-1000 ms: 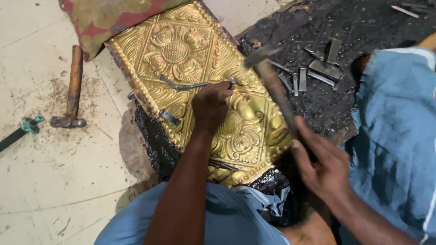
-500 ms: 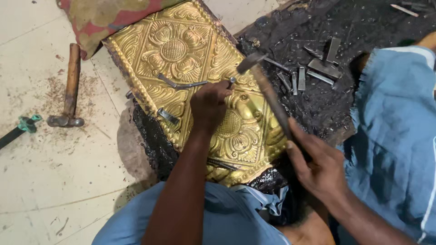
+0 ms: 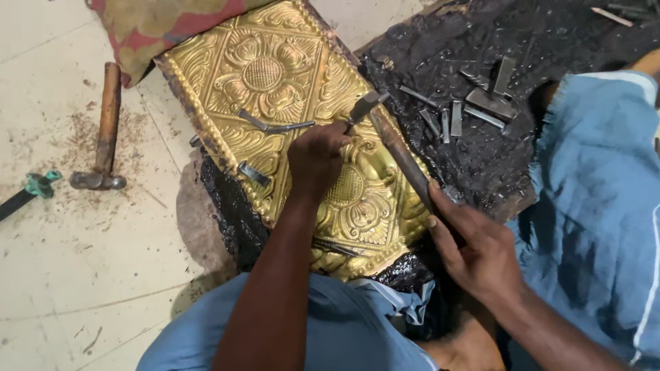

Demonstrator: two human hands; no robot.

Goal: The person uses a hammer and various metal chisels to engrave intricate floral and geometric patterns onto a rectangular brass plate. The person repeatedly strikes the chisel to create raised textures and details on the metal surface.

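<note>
Brass relief panel [image 3: 275,103] lies on black pitch on the floor, centre frame. Left hand [image 3: 317,159] pinches a punch, hidden in the fist, upright on the panel; right hand [image 3: 474,247] at 4 o'clock grips hammer [image 3: 392,141], head over punch. Judgement: keep punch vertical, strike light and square.

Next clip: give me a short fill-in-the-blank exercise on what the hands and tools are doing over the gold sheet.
1. The right hand grips the wooden handle of a ____, its head over the embossed brass sheet.
2. The left hand rests on the sheet, whose raised pattern shows ____ motifs.
3. A second hammer lies unheld on the ____, to the sheet's left.
4. Loose metal punches lie on the ____ pitch to the sheet's right.

Missing words: hammer; flower; floor; black
</note>
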